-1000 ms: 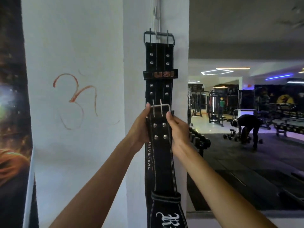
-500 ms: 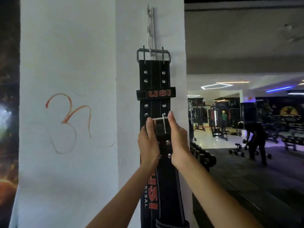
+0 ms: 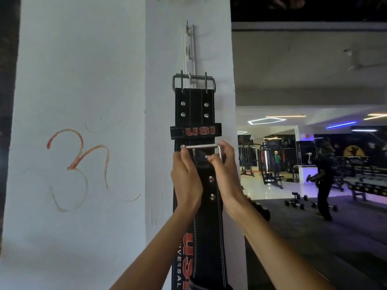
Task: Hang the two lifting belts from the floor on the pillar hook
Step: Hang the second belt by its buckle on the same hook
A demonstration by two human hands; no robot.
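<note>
One black lifting belt [image 3: 194,114] with a red USI loop hangs flat against the white pillar [image 3: 159,59], its steel buckle caught on the pillar hook [image 3: 190,75]. In front of it I hold a second black belt [image 3: 207,227] upright by its steel buckle [image 3: 204,148]. My left hand [image 3: 186,181] grips the buckle's left side and my right hand [image 3: 225,174] grips its right side. The second buckle sits well below the hook, level with the first belt's lower rivets. The second belt's lower part runs out of frame.
A white rail with more hooks [image 3: 189,40] runs up the pillar above the buckle. An orange symbol [image 3: 77,164] is drawn on the pillar's left face. To the right is a gym floor with dumbbells [image 3: 299,203], machines and a person [image 3: 323,178] lifting.
Both hands have raised the second belt's buckle up along the hanging belt, closer to the USI loop. My view has tilted up, showing more of the hook rail.
</note>
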